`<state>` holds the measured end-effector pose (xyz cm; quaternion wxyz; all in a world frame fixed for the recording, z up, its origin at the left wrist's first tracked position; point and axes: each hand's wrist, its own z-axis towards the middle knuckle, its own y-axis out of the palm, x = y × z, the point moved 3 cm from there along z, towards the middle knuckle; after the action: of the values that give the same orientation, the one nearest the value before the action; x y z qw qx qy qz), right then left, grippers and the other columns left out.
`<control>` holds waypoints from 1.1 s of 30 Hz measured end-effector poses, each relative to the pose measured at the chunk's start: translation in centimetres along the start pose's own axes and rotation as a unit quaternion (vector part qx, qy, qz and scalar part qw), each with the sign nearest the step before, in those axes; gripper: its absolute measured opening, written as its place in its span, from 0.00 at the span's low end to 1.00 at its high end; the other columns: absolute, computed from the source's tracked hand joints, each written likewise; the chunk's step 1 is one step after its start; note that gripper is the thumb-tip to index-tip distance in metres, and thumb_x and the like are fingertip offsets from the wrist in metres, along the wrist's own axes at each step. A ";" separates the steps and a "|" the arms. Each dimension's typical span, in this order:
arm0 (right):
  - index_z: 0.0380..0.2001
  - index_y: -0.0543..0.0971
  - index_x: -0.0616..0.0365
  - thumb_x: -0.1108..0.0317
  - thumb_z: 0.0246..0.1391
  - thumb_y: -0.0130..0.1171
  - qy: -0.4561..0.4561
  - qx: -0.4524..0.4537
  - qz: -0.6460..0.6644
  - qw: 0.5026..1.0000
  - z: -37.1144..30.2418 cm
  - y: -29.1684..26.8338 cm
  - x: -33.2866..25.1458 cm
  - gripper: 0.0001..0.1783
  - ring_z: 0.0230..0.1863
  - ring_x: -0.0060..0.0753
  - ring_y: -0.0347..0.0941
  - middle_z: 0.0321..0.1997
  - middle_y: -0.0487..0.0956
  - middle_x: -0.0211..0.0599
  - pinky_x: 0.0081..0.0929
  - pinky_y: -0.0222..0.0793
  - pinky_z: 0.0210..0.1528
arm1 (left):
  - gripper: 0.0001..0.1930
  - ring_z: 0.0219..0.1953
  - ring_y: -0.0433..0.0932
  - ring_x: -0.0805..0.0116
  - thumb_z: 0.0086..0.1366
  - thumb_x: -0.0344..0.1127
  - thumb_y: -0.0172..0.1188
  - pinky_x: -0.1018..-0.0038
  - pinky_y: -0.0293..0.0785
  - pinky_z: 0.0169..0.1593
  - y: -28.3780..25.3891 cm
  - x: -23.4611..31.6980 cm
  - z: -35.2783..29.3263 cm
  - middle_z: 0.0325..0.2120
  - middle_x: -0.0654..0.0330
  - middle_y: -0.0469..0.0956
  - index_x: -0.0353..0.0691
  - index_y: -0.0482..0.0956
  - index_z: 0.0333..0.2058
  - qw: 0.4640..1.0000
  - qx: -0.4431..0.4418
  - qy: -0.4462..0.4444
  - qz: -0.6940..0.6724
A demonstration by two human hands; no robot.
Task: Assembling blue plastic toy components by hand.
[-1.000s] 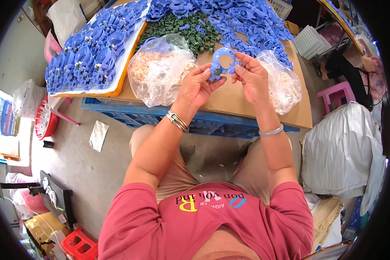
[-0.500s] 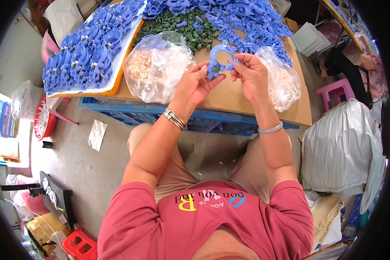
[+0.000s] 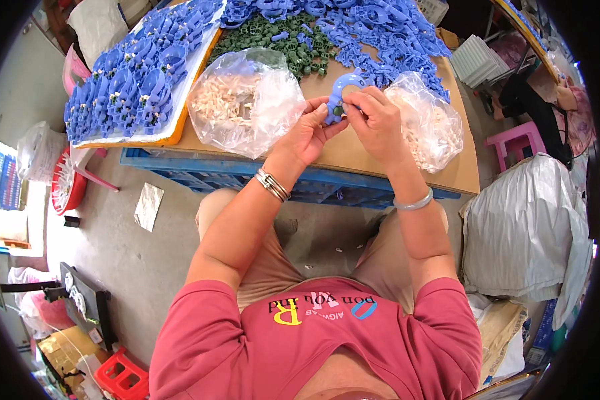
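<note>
Over the table's near edge, my left hand [image 3: 303,135] grips a blue plastic toy part [image 3: 346,81] by its left and lower side. The part has a rounded top with a ring-shaped opening, now largely covered by fingers. A small dark green piece [image 3: 338,111] sits low on its front. My right hand [image 3: 379,125] is closed in a pinch against the part's front, close to the green piece; whatever its fingertips hold is hidden. Clear bags of small pale pieces lie on either side, the left bag [image 3: 273,100] beside my left hand and the right bag [image 3: 437,137] beside my right wrist.
A tray [image 3: 173,138] at left carries rows of blue parts. Heaps of green pieces [image 3: 273,39] and blue parts [image 3: 393,47] cover the table's far side. Blue crates [image 3: 247,183] stand beneath the tabletop. At right are a pink stool [image 3: 517,141] and a large white sack [image 3: 527,227].
My right hand has moved from the part's right edge across its front, pinching near the green piece. The part has tilted and turned slightly in my left hand.
</note>
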<state>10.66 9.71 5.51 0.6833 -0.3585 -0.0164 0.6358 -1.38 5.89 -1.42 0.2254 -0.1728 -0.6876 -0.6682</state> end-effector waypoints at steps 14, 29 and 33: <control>0.26 0.74 0.62 0.78 0.40 0.56 -0.047 -0.014 -0.088 0.995 -0.1 0.3 -0.6 0.05 0.22 0.36 0.70 0.24 0.72 0.38 0.25 0.65 0.22 | 0.06 0.35 0.73 0.69 0.58 0.27 0.51 0.66 0.73 0.45 0.4 0.1 -0.2 0.32 0.60 0.72 0.37 0.69 0.35 1.000 0.003 0.012 0.022; 0.28 0.74 0.62 0.76 0.42 0.57 0.047 -0.015 0.073 0.996 0.2 0.0 -0.5 0.06 0.21 0.26 0.68 0.24 0.73 0.34 0.19 0.65 0.24 | 0.05 0.38 0.74 0.62 0.58 0.28 0.52 0.60 0.72 0.46 -0.2 0.8 0.1 0.33 0.55 0.74 0.36 0.70 0.34 1.000 -0.021 0.003 -0.023; 0.32 0.74 0.63 0.76 0.47 0.54 0.250 0.014 0.282 0.926 -0.6 -0.4 1.6 0.06 0.23 0.13 0.66 0.23 0.72 0.25 0.11 0.63 0.24 | 0.07 0.38 0.73 0.59 0.57 0.26 0.52 0.56 0.72 0.47 0.5 1.1 -0.1 0.33 0.54 0.72 0.35 0.66 0.34 0.996 0.022 0.001 -0.081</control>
<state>11.60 10.88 4.63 0.4626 -0.4860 0.2658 0.6922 -2.00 5.70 -0.40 0.1748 -0.1109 -0.7136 -0.6693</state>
